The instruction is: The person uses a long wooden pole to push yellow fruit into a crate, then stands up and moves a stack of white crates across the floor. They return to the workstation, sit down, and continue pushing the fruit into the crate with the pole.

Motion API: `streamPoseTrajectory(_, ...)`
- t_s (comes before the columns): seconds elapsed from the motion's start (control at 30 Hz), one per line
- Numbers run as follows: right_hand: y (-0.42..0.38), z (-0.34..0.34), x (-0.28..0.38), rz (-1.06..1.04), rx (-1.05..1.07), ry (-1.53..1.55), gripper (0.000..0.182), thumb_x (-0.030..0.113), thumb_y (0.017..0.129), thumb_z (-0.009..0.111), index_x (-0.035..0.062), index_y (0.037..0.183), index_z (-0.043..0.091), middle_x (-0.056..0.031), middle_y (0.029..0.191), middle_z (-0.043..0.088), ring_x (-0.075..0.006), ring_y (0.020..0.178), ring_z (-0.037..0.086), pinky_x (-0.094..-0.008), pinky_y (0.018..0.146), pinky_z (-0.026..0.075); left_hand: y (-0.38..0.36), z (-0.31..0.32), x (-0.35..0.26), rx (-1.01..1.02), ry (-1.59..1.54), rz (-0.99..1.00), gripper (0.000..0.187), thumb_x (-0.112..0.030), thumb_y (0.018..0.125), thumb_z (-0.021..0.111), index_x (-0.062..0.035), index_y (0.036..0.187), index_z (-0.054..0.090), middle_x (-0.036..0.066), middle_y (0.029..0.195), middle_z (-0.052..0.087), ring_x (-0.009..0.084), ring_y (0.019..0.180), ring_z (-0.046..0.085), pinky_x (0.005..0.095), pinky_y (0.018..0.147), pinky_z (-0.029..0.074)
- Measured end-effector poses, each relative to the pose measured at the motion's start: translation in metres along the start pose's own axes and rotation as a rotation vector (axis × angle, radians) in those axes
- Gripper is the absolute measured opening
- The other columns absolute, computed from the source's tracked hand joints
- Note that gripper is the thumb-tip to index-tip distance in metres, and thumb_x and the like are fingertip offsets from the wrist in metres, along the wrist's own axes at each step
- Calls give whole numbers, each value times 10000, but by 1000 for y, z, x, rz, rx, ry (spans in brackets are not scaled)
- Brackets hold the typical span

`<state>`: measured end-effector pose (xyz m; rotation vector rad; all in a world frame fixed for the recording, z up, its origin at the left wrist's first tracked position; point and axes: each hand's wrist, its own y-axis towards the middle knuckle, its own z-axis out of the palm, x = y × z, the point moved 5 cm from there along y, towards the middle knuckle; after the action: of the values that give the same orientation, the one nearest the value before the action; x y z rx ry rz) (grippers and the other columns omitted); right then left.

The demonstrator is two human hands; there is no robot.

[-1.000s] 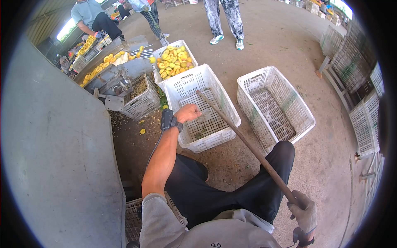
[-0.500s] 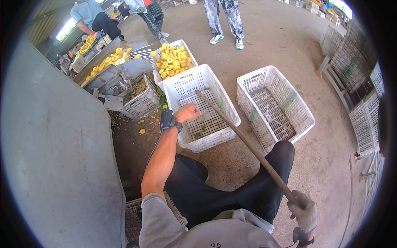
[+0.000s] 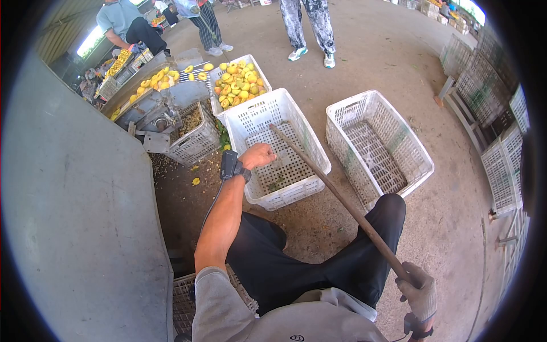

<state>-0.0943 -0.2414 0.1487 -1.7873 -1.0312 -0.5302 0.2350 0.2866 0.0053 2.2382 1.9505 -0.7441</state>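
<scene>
My right hand (image 3: 420, 289), in a light work glove, is closed round the lower end of a long wooden stick (image 3: 342, 199). The stick slants up and left across my right knee, and its far tip lies over a white plastic crate (image 3: 323, 165) in front of me. My bare left hand (image 3: 259, 155) hangs over the left side of this crate, fingers curled in, with no object showing in it. Some small green bits lie on the crate's perforated bottom. A dark device with a cable is strapped at my left wrist.
A second white crate (image 3: 421, 175) stands to the right. Behind, a crate (image 3: 250, 59) is heaped with halved yellow fruit (image 3: 239, 82), beside a metal chute (image 3: 196, 88) carrying more. A grey metal panel (image 3: 80, 205) fills the left. Crates (image 3: 481, 85) are stacked at right; people stand behind.
Fruit pieces on the chute have shifted toward the full crate. The person in striped trousers at the back has moved a leg back. My hands and the stick stay where they were.
</scene>
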Motion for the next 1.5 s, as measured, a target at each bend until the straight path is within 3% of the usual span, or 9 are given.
streamPoseTrajectory(0.6, -1, -1, 2, 6, 6, 5, 507, 31, 817, 691, -69, 1314, 658, -158, 982, 751, -163, 785, 709, -281, 555, 561, 2, 1, -1, 16, 16, -8, 372, -344, 921, 704, 8, 1021, 769, 226, 969, 753, 379, 928, 707, 483, 845, 544)
streamPoseTrajectory(0.9, 9, -1, 33, -30, -8, -68, 468, 53, 828, 700, -37, 1287, 698, -115, 949, 770, -134, 777, 717, -286, 588, 578, 8, 9, 10, -23, 11, 26, 378, -350, 929, 708, 12, 1021, 767, 231, 962, 754, 379, 903, 712, 484, 840, 548)
streamPoseTrajectory(1.0, 38, 23, 60, -133, 4, -108, 447, 64, 820, 711, -2, 1262, 727, -137, 927, 770, -173, 763, 730, -317, 644, 583, 6, 6, 0, 21, 28, -8, 371, -347, 932, 706, 0, 1051, 765, 239, 984, 754, 385, 926, 717, 480, 853, 551)
streamPoseTrajectory(1.13, 115, 88, 139, -668, -90, -453, 392, 228, 857, 711, 100, 1226, 752, -231, 1001, 745, -396, 881, 733, -462, 793, 567, 13, 9, 2, -27, 54, 41, 358, -339, 935, 700, -15, 1073, 764, 231, 994, 759, 388, 957, 721, 474, 868, 556)
streamPoseTrajectory(1.2, 151, 138, 178, -751, -91, -507, 302, 235, 891, 658, 92, 1142, 746, -233, 1010, 743, -433, 926, 715, -521, 802, 558, 15, 6, 3, -56, 73, 51, 351, -336, 938, 697, -15, 1062, 763, 224, 992, 761, 389, 971, 721, 473, 876, 558)
streamPoseTrajectory(1.33, 205, 215, 259, -825, -86, -539, 224, 190, 907, 591, 77, 1041, 730, -237, 996, 742, -448, 963, 710, -551, 847, 557, -6, -13, -17, -46, 95, -22, 341, -335, 950, 692, -8, 1019, 758, 217, 994, 763, 397, 994, 721, 485, 880, 564)
streamPoseTrajectory(1.5, 253, 262, 314, -892, -87, -575, 258, 211, 912, 589, 68, 1060, 745, -242, 1021, 744, -446, 996, 710, -541, 876, 557, -8, -13, -10, -9, 228, -89, 340, -324, 956, 681, -17, 1086, 747, 234, 1061, 745, 423, 1022, 700, 504, 917, 548)
